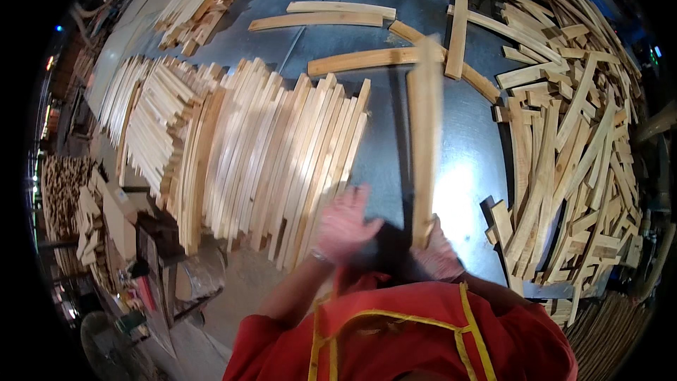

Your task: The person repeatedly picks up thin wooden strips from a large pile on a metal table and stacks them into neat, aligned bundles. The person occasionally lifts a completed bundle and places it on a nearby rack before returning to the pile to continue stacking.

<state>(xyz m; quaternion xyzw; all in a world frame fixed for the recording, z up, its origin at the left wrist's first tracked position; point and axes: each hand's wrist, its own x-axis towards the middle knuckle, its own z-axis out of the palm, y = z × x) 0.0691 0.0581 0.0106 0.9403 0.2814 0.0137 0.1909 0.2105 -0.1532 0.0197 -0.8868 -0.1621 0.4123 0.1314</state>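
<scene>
My right hand (437,252) is closed around the near end of a long wooden strip (425,141). The strip points away from me over the metal table (384,148), and its far end is blurred. My left hand (345,224) has its fingers and thumb spread, with nothing in it. It is beside the near right end of a row of pale wooden strips (271,148) lying side by side; whether it touches them I cannot tell.
A jumbled heap of wooden strips (564,162) covers the table's right side. Loose strips lie across the far middle, including an upright-lying piece (457,37). Another stack of strips (204,0) is at the far left. A small stand (169,268) is at the lower left.
</scene>
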